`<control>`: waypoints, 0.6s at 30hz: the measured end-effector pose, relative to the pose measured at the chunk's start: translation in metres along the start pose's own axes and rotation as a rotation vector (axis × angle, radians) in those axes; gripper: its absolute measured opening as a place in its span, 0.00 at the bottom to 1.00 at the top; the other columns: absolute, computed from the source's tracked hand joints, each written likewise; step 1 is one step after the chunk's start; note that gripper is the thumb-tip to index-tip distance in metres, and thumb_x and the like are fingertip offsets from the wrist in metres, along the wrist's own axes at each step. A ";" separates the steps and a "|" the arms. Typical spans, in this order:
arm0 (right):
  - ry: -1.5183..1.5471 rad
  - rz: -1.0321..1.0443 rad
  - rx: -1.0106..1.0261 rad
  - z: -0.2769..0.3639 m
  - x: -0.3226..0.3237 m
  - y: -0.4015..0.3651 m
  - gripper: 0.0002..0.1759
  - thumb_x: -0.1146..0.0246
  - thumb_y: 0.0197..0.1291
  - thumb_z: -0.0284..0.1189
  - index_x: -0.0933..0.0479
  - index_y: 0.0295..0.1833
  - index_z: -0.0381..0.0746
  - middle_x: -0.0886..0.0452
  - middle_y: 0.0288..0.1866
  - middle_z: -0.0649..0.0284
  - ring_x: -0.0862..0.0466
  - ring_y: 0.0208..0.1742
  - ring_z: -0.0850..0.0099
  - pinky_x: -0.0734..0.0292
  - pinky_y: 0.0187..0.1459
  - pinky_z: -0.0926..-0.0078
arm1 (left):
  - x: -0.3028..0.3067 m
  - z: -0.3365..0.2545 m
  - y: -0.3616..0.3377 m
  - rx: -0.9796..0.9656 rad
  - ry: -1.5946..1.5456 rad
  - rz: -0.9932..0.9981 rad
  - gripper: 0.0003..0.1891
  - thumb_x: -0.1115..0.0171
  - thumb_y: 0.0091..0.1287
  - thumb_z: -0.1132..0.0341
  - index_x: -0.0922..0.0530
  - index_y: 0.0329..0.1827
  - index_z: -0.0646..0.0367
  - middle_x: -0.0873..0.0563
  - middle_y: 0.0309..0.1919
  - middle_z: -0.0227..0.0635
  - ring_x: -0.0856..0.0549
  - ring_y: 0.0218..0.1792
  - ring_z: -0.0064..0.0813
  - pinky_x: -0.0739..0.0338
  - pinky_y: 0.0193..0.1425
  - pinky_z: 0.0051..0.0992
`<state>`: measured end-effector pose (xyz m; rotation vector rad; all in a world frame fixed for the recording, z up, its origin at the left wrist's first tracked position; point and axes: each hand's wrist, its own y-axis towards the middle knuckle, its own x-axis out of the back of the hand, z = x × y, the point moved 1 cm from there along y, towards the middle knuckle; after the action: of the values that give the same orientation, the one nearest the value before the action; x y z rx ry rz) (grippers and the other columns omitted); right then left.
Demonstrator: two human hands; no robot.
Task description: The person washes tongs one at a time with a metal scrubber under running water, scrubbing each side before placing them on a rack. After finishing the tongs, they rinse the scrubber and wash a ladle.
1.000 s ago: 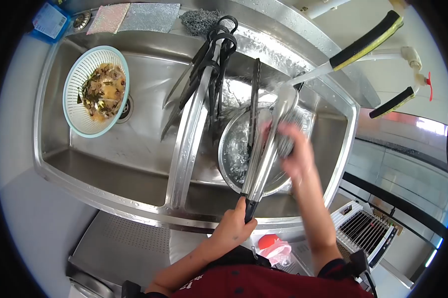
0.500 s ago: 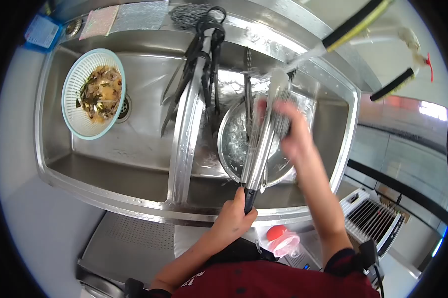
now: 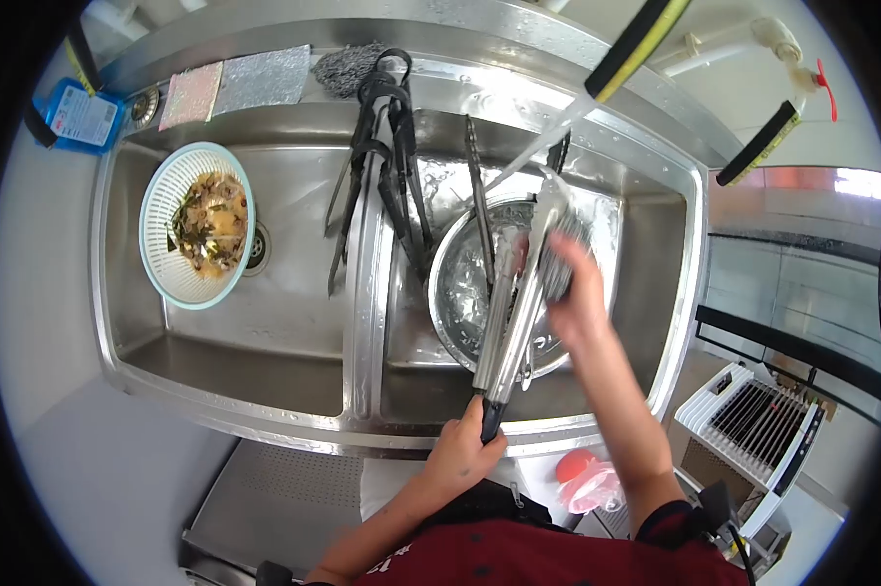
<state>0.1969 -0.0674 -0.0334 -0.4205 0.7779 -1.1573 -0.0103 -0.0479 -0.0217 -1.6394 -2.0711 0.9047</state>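
My left hand [image 3: 460, 459] is wrapped around the black-ended handle of metal tongs [image 3: 522, 337], held open over the right basin. My right hand [image 3: 579, 293] grips a grey wire scourer [image 3: 561, 266] against the upper part of one tong arm. Some of its fingers are behind the tongs. Beneath is a round metal bowl [image 3: 439, 317] of water. A second pair of tongs [image 3: 480, 200] stands in the bowl. Water runs from the spout [image 3: 563, 122] beside the tongs' tips.
Several black-handled tongs [image 3: 390, 117] hang over the sink divider [image 3: 362, 322]. The left basin holds a strainer basket [image 3: 157, 259] with food scraps. Another scourer [image 3: 345, 70] and folded cloths [image 3: 263, 78] lie on the back ledge. A slatted rack [image 3: 758, 425] is at right.
The camera view has shifted, so the sink appears lower. My right hand and the scourer have moved slightly along the tongs. My left hand keeps its hold.
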 end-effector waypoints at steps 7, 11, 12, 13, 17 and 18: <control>0.146 -0.052 0.376 0.101 0.022 0.075 0.17 0.43 0.53 0.31 0.35 0.44 0.33 0.25 0.35 0.55 0.22 0.39 0.62 0.26 0.45 0.66 | 0.017 0.002 -0.026 -0.017 0.143 -0.048 0.18 0.43 0.52 0.69 0.36 0.42 0.69 0.25 0.16 0.48 0.22 0.20 0.46 0.30 0.23 0.34; -0.448 -0.036 0.193 0.041 0.066 0.024 0.23 0.41 0.52 0.33 0.33 0.50 0.29 0.25 0.44 0.54 0.24 0.44 0.70 0.29 0.46 0.76 | 0.033 -0.008 -0.026 0.006 0.108 -0.043 0.16 0.43 0.53 0.71 0.34 0.43 0.67 0.24 0.16 0.40 0.21 0.16 0.34 0.31 0.20 0.27; -0.628 -0.136 0.090 0.019 0.078 0.012 0.27 0.41 0.54 0.36 0.36 0.54 0.28 0.28 0.50 0.51 0.27 0.51 0.69 0.35 0.54 0.76 | 0.040 -0.014 -0.026 -0.007 0.109 -0.047 0.16 0.43 0.53 0.71 0.34 0.43 0.67 0.24 0.16 0.40 0.21 0.16 0.34 0.31 0.20 0.27; -0.643 -0.165 0.149 0.001 0.081 -0.003 0.27 0.43 0.55 0.37 0.37 0.55 0.29 0.30 0.52 0.52 0.30 0.54 0.68 0.38 0.56 0.75 | 0.047 -0.020 -0.027 0.057 -0.050 0.041 0.15 0.44 0.53 0.72 0.34 0.42 0.65 0.25 0.15 0.36 0.23 0.14 0.28 0.33 0.17 0.24; -0.541 -0.231 0.183 -0.029 0.088 -0.042 0.27 0.49 0.60 0.40 0.41 0.58 0.32 0.36 0.58 0.52 0.37 0.60 0.67 0.43 0.59 0.71 | 0.078 -0.026 -0.010 0.103 -0.588 0.332 0.10 0.47 0.53 0.77 0.38 0.33 0.58 0.35 0.09 0.26 0.34 0.06 0.16 0.42 0.07 0.18; -0.468 -0.223 0.121 -0.033 0.087 -0.049 0.27 0.49 0.60 0.39 0.42 0.59 0.34 0.37 0.58 0.52 0.38 0.61 0.66 0.44 0.59 0.70 | 0.080 -0.015 0.002 0.077 -0.728 0.440 0.10 0.48 0.53 0.77 0.40 0.31 0.56 0.36 0.08 0.26 0.36 0.04 0.15 0.43 0.05 0.18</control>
<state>0.1574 -0.1630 -0.0515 -0.6588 0.2561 -1.2410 -0.0214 0.0330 -0.0209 -1.9546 -2.0527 1.9402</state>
